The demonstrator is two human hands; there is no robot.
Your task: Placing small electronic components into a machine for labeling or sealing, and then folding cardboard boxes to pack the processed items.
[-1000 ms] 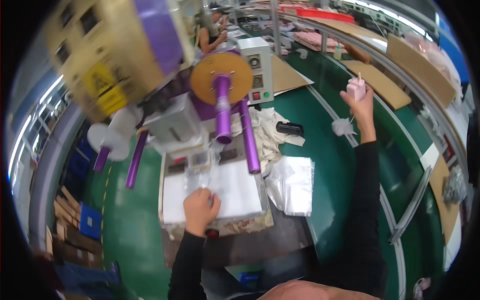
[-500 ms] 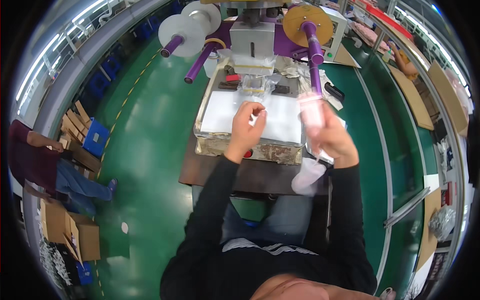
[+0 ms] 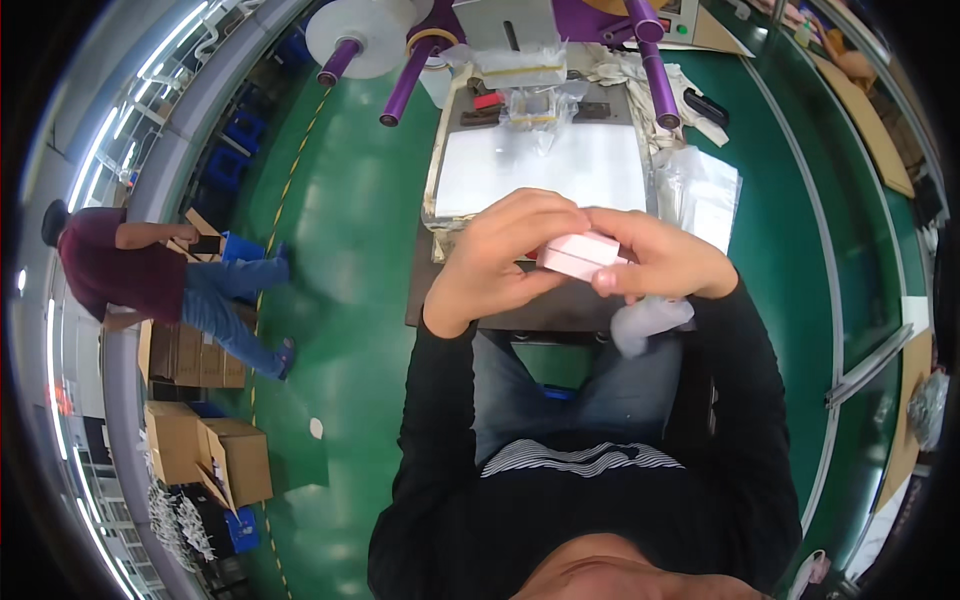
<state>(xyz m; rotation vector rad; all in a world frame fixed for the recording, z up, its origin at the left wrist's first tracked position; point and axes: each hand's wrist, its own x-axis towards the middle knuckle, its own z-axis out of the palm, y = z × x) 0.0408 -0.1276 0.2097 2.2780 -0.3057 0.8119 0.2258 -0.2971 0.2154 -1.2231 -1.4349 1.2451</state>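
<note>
Both my hands are closed around a small pale pink box (image 3: 580,255), held close to my chest above the near edge of the work table (image 3: 460,300). My left hand (image 3: 495,260) grips its left end, my right hand (image 3: 655,260) its right end. A crumpled clear plastic bag (image 3: 645,322) hangs under my right hand. Beyond the box lies a white work sheet (image 3: 545,165) on the table.
A machine with purple rollers (image 3: 400,75) and a white film roll (image 3: 365,25) stands at the table's far end. Clear bags (image 3: 705,195) lie to the right. Another person (image 3: 150,270) bends over cardboard boxes (image 3: 215,455) on the green floor at left.
My hands have come together near my body. The pink box, earlier upright in my right hand alone, is now held level by both hands; the left hand left the white sheet.
</note>
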